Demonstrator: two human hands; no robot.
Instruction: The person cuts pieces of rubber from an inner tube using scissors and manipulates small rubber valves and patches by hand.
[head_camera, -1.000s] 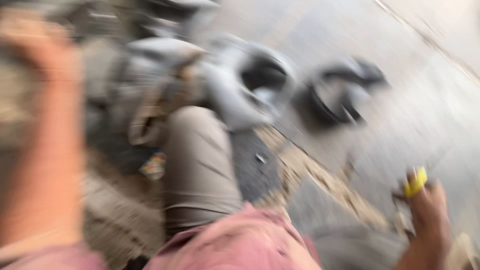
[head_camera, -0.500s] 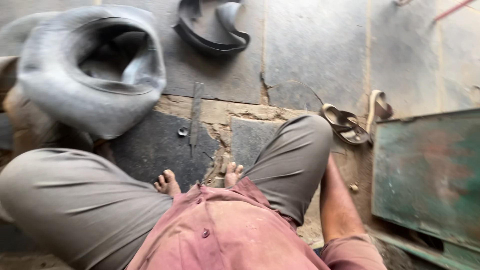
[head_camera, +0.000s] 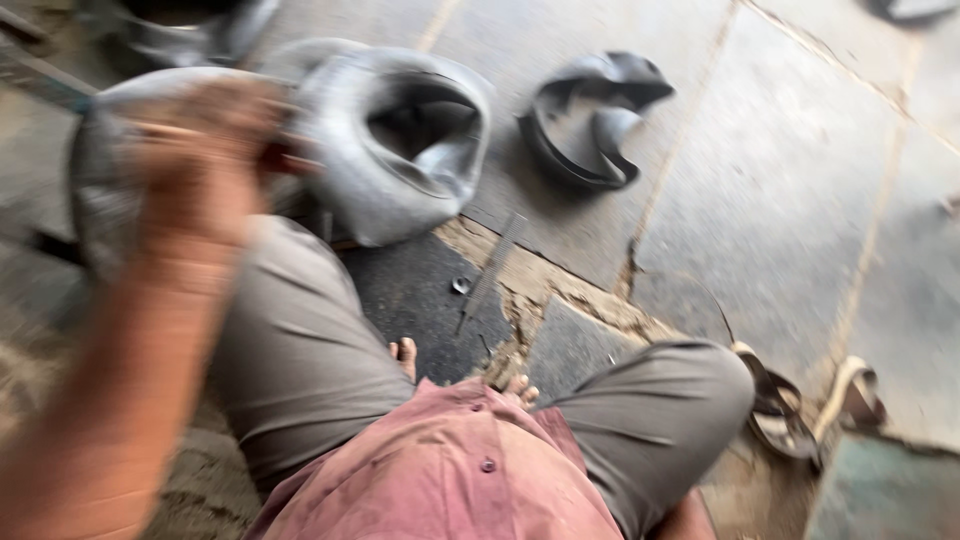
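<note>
Head view looking straight down at a person squatting on a worn grey stone-slab floor (head_camera: 800, 180), grey-brown trousers and a faded pink button shirt (head_camera: 450, 480) filling the bottom of the shot, bare toes (head_camera: 405, 355) poking out between the knees.

Left hand (head_camera: 205, 160) is raised up close to the camera at the left side, super blurry, arm running down to the bottom left corner. It looks closed around something thin with a reddish end (head_camera: 285, 160) sticking out to the right of the fingers, but honestly it's too smeared to say what that thing is. The hand sits right in front of the big grey rubber inner tube (head_camera: 400, 150), which lies folded and bunched up on the floor just beyond the left knee, its dark hollow facing up. Can't tell if the hand actually touches the tube or just overlaps it in the shot.

Right hand isn't visible at all, only a bit of arm at the bottom edge near the right knee.

Other stuff around: a long flat metal file (head_camera: 490, 270) lying on the cracked patch of floor between the knees, with a small round metal nut or washer (head_camera: 461, 285) just beside it. Further out toward the top of the floor, a curled piece of black cut rubber (head_camera: 590, 125), well apart from the tube. By the right knee, a pair of worn sandals (head_camera: 790, 410), and a greenish metal sheet corner (head_camera: 880, 495) at the bottom right.
</note>
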